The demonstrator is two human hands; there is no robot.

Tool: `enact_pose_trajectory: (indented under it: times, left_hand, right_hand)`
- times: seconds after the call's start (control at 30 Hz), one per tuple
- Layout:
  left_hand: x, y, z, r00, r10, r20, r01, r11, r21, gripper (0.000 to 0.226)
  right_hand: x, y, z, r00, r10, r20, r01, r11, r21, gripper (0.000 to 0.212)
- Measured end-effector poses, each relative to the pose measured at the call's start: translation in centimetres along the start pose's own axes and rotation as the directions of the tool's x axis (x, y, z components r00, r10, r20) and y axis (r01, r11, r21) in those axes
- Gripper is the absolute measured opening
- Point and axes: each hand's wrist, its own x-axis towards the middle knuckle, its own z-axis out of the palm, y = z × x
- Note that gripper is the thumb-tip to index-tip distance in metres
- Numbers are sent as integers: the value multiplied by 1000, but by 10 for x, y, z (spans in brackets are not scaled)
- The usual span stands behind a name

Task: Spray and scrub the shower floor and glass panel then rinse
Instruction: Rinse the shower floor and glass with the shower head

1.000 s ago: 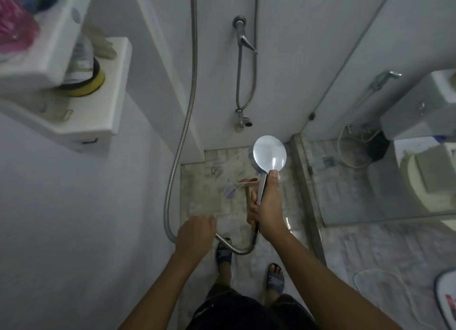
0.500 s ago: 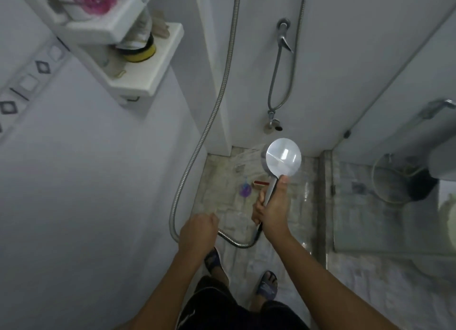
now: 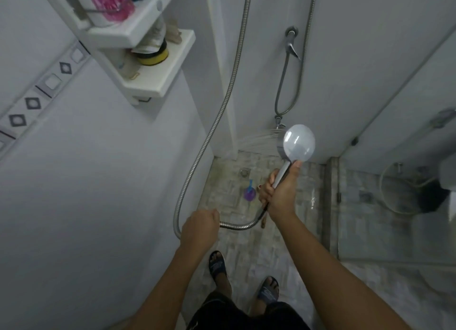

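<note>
The right hand (image 3: 281, 194) grasps the handle of the shower head (image 3: 299, 142), which is raised over the far end of the shower floor (image 3: 246, 243) with its water spray (image 3: 256, 138) going left to the wall corner, while the left hand (image 3: 199, 227), lower and to the left, is closed around the metal hose (image 3: 212, 132). The glass panel (image 3: 394, 218) stands to the right of both hands; labels on the bottles of the shelf (image 3: 167, 82) are too blurred to read. Compared with half a second before, the head is a little higher and the spray shows more clearly.

Shelf (image 3: 158, 82) upper left, glass panel (image 3: 394, 218) right.
</note>
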Motion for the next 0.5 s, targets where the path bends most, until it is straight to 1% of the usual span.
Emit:
enact_pose_trajectory:
  times: [0.07, 0.17, 0.27, 0.4, 0.5]
  left_hand:
    - [-4, 2, 0, 1000, 20, 3, -20, 1000, 21, 52]
    - [-8, 1, 2, 1000, 23, 8, -23, 999, 36, 52]
    - [-9, -2, 7, 1000, 19, 11, -20, 999, 34, 52]
    - [-11, -11, 11, 1000, -9, 18, 8, 996, 84, 52]
    - [-17, -17, 19, 999, -28, 45, 22, 992, 124, 51]
  right_hand:
    - [3, -1, -4, 1000, 24, -12, -23, 999, 37, 78]
    - [1, 8, -9, 1000, 29, -8, -29, 999, -19, 77]
    - [-5, 19, -14, 999, 43, -17, -43, 998, -38, 77]
    - [-16, 40, -15, 989, 140, -40, -144, 981, -130, 77]
    - [-22, 55, -17, 989, 144, -42, -149, 971, -187, 77]
